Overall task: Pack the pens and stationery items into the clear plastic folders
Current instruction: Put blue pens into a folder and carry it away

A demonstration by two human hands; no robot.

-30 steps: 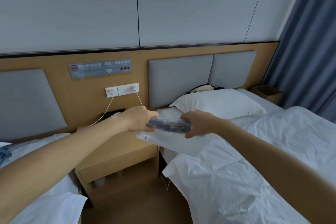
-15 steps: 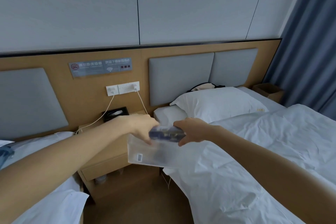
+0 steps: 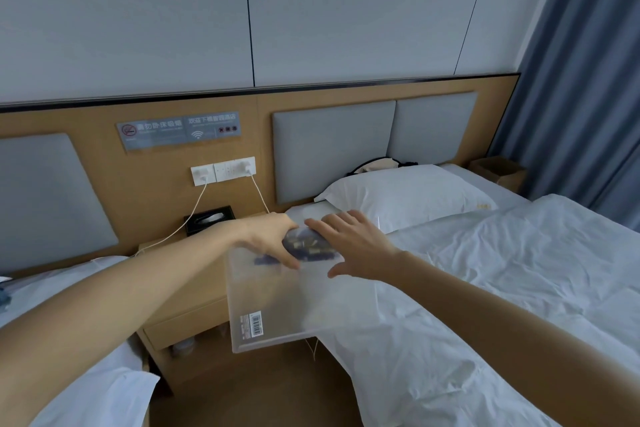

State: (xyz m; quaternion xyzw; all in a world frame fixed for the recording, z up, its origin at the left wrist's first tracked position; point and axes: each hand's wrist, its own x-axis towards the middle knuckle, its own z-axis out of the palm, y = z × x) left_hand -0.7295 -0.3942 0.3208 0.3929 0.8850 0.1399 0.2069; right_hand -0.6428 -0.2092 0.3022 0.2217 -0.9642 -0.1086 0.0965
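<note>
A clear plastic folder (image 3: 273, 305) with a barcode sticker hangs upright in the air between the two beds, over the edge of the right bed. My left hand (image 3: 273, 239) pinches its top edge. Inside the folder near the top lies a dark blue bundle of pens and stationery (image 3: 308, 246), blurred through the plastic. My right hand (image 3: 356, 243) is open with fingers spread, touching the folder's upper right part beside the bundle.
A wooden nightstand (image 3: 180, 319) stands behind the folder, with a black tissue box (image 3: 209, 218) on top and white charging cables from the wall sockets (image 3: 225, 170). White beds lie on both sides; a pillow (image 3: 405, 194) sits at the right bed's head.
My right hand let go of the blue bundle and spread open. The folder swung down from lying flat to hanging upright, and the bundle now sits inside it.
</note>
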